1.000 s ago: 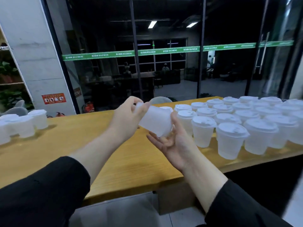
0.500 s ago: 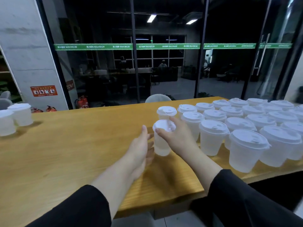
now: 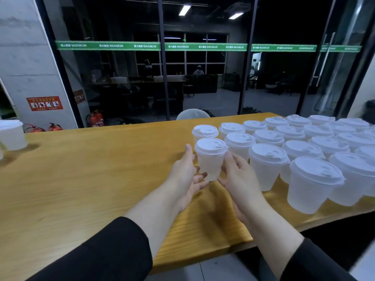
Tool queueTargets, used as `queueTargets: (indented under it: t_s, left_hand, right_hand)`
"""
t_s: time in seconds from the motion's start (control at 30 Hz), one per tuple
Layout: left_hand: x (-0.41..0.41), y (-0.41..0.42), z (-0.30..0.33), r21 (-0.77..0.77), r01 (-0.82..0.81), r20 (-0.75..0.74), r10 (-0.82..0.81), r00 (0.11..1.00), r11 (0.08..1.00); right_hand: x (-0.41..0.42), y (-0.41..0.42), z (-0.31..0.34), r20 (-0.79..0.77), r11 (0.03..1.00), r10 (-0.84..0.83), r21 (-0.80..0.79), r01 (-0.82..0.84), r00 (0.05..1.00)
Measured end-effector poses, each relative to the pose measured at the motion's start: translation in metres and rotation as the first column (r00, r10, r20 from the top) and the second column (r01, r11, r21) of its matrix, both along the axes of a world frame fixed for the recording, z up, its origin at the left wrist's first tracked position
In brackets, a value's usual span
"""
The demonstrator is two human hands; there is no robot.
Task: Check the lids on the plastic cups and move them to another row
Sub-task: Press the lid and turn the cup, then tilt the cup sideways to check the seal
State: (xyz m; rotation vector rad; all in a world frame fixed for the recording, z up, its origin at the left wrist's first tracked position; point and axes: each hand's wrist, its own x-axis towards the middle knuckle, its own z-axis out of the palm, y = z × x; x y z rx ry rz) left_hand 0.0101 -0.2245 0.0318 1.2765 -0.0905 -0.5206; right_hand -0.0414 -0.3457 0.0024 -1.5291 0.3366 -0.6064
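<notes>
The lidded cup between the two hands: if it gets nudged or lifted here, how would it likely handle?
The cup looks translucent and empty, so probably very light. It narrows toward its base under a wider lid, so a sideways push may tip it. Its thin wall would likely flex if the left hand and right hand squeeze.

Dim indoor scene: two ceiling strip lights (image 3: 184,10) glow far above the cupped hands; the dark glass wall (image 3: 203,78) behind reflects faintly. Soft shadows pool on the wooden table (image 3: 101,179) beneath the forearms. Wide-angle bending and blur smear the right edge
</notes>
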Motion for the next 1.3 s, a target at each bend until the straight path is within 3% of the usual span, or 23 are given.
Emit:
queueTargets:
  t_s: [0.1,0.2,0.33,0.47,0.57,0.7,0.8,0.9,1.07,1.17,1.3]
  left_hand:
    - [0.004,0.008,-0.002,-0.037,-0.045,-0.007,0.045,0.999,0.998]
    - [0.01,0.032,-0.003,-0.027,-0.163,0.07,0.164,0.984,0.986]
    - [0.024,0.1,0.0,-0.004,-0.355,0.185,0.35,0.918,0.935]
    - [0.045,0.208,0.004,0.081,-0.592,0.322,0.541,0.777,0.802]
    - [0.06,0.303,0.005,0.062,-0.742,0.33,0.688,0.647,0.668]
    - [0.068,0.425,-0.004,0.08,-0.913,0.414,0.82,0.395,0.399]
    - [0.063,0.492,-0.014,0.101,-0.982,0.504,0.842,0.191,0.162]
    - [0.068,0.54,-0.029,0.141,-0.99,0.586,0.804,0.096,0.015]
    - [0.105,0.584,-0.034,0.156,-0.986,0.471,0.874,0.122,0.054]
    - [0.13,0.596,-0.032,0.112,-0.988,0.474,0.868,0.146,0.104]
    - [0.157,0.608,-0.033,0.164,-0.973,0.514,0.828,0.224,0.162]
  right_hand:
    - [-0.009,0.007,0.005,0.052,0.994,-0.07,0.082,0.065,0.996]
    - [-0.012,0.027,0.01,0.08,0.995,-0.089,0.053,0.085,0.993]
    - [0.012,0.078,0.025,0.058,0.987,0.141,0.07,-0.145,0.988]
    - [0.054,0.156,0.035,-0.029,0.931,0.361,0.064,-0.359,0.932]
    - [0.086,0.225,0.04,-0.048,0.879,0.476,0.062,-0.473,0.878]
    - [0.124,0.33,0.034,-0.057,0.789,0.614,0.08,-0.609,0.788]
    - [0.145,0.407,0.021,-0.057,0.723,0.691,0.065,-0.688,0.72]
    - [0.163,0.473,0.011,-0.079,0.66,0.748,-0.016,-0.751,0.659]
    - [0.202,0.554,-0.001,-0.025,0.614,0.783,-0.125,-0.779,0.621]
    - [0.229,0.592,-0.005,-0.039,0.593,0.795,-0.156,-0.79,0.605]
    - [0.26,0.628,-0.01,-0.071,0.546,0.812,-0.258,-0.797,0.579]
